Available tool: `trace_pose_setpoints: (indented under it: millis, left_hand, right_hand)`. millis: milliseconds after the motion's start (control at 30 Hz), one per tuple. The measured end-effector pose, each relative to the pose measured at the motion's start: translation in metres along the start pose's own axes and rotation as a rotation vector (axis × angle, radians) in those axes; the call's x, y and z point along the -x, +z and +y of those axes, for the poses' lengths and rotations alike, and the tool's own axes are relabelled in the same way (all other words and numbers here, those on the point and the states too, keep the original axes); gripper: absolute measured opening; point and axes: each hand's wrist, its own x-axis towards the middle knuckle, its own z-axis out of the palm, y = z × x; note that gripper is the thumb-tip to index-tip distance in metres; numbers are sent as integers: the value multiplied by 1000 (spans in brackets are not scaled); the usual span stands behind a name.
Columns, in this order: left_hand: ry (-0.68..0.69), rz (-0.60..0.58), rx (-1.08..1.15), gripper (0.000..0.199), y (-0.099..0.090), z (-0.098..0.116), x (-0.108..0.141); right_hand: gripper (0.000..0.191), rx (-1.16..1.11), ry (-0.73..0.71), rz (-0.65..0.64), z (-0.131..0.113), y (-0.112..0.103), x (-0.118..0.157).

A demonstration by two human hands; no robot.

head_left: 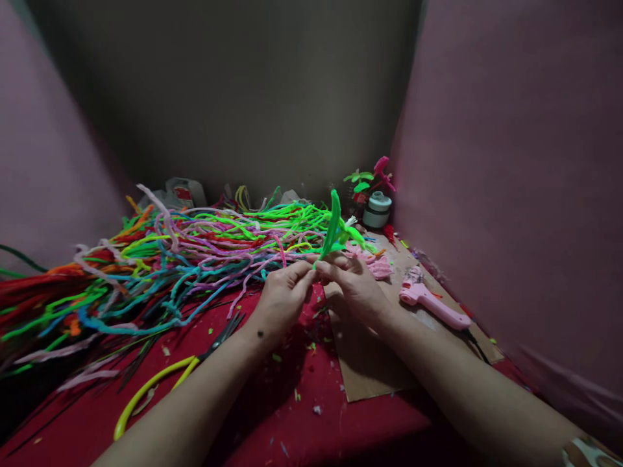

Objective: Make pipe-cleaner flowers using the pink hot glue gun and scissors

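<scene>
Both hands meet near the middle of the head view, above the red cloth (296,415). A bright green fuzzy leaf-shaped piece (331,226) stands upright between them. My left hand (283,295) pinches its lower end between thumb and fingers. Against the same base, my right hand (354,285) is closed from the other side, its fingertips partly hidden behind the piece. Just behind the hands spreads a large heap of coloured fuzzy stems (209,243), reaching to the left edge.
Yellow-handled scissors (153,383) lie left of my left forearm. On the right, a pink glue gun (433,303) rests on a cardboard sheet (370,370). Farther back stand a white jar (377,211) and fuzzy pink flowers (383,172). Pink walls flank both sides.
</scene>
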Motion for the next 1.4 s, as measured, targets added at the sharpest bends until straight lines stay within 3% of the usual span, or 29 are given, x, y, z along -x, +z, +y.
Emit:
trace_pose_setpoints:
  millis: [100,233,500,667,833,1000,1200,1400]
  left_hand:
    - [-140,-69,339,28,-3,8,-1]
    - [-243,-137,580,25,-4,11,1]
    - [-314,-385,1052,21,-2,8,6]
    - [-310,-430,1178,19,1,7,7]
    - [-302,-440,1031,22,-4,5,4]
    - [-173,-193,509,29,-3,6,0]
    - [-31,31,145,22,7,0,3]
    - [88,120,-151,25,7,-1,6]
  right_hand:
    - [18,65,-104,-67,-1,-4,-3]
    - [18,53,-159,-118,-1,-9,-5]
    - [14,-172,-55,-241,2,-14,-7]
    - [16,-195,-7,-343,2,-16,-8]
    - [11,-192,-67,-229,5,-12,-8]
    - [12,-126,-65,-106,5,-9,-7]
    - [15,2,-80,-19,0,-7,-4]
    - [14,79,-90,-14,-6,-3,-2]
